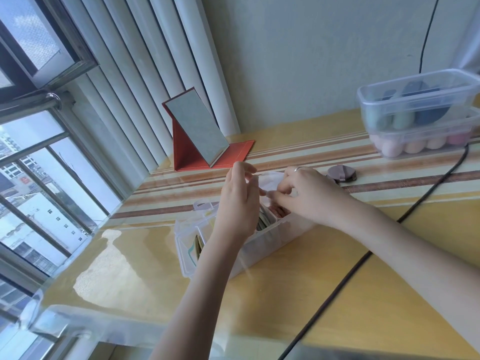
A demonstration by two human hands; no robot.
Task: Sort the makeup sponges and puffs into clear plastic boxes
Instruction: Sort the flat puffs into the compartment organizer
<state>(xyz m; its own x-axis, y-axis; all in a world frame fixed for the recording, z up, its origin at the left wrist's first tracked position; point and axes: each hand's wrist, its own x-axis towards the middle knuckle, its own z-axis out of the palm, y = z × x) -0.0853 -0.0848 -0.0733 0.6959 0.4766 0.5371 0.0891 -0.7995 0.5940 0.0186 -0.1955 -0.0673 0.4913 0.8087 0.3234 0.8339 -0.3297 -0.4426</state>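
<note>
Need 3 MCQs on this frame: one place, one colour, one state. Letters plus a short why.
1. Where is the loose round puff?
A. on the table right of the hands
B. inside the stacked boxes
C. on the mirror stand

2. What colour is the folding mirror stand?
A. blue
B. red
C. black

3. What state is the divided box under the hands?
A. shut, lid latched
B. open, puffs standing in its compartments
C. upside down

Key: 1 A, it lies on the striped table past the right hand. 2 B, its back and base are red. 3 B, the left hand reaches over open compartments holding flat puffs.
</note>
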